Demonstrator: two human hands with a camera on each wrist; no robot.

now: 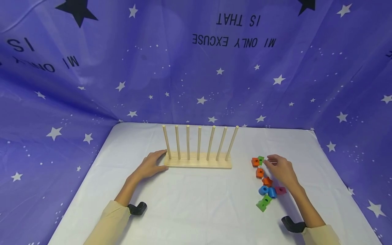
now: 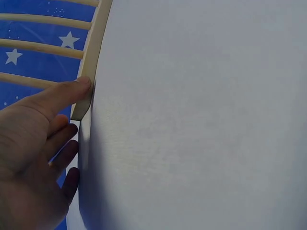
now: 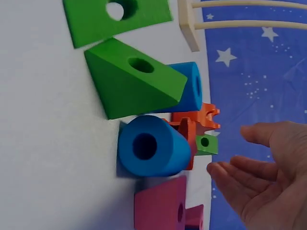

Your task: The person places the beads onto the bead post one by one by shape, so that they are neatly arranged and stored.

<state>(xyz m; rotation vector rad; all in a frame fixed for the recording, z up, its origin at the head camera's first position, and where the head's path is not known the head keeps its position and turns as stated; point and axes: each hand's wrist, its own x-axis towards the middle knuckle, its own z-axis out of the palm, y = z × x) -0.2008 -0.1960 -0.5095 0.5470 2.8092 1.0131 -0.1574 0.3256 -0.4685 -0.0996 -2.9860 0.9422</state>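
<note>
A wooden peg stand with several upright pegs stands on the white-covered table. My left hand grips its left end, thumb on the front edge and fingertips at the back corner. In the left wrist view, the thumb lies against the base. My right hand hovers beside the bead cluster with fingers loosely bent, holding nothing. Its fingertips are close to a small green bead, next to an orange bead. Blue cylinder beads, green triangular beads and a pink bead lie nearer the body.
A purple-blue cloth with stars and lettering hangs behind and beside the table. Black wrist mounts sit on both forearms. More orange beads lie in the line between the green and blue ones.
</note>
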